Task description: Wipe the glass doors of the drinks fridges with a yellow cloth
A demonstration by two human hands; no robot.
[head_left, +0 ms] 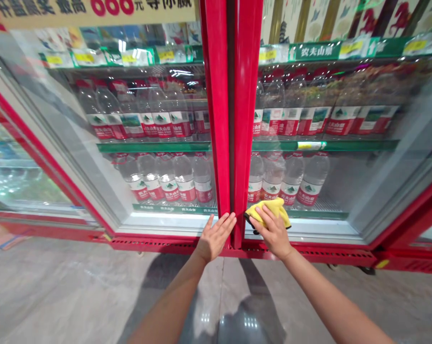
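My right hand [273, 230] presses a yellow cloth with a dark edge [280, 209] against the lower glass of the right fridge door [348, 181]. Its fingers lie over the cloth, which is bunched beneath them. My left hand [216, 235] rests flat, fingers stretched, on the red frame of the left door [221, 143], near its bottom corner. Nothing is in it. Behind the glass, close above the cloth, stand water bottles with red and white labels [290, 184]. Both doors are closed.
Bottles [158, 114] fill several shelves behind both doors. A red vented base [158, 244] runs under the fridge, above a grey tiled floor [76, 291]. Other red-framed fridges adjoin at left [26, 167] and right [416, 229]. A printed banner [94, 12] crosses the upper left.
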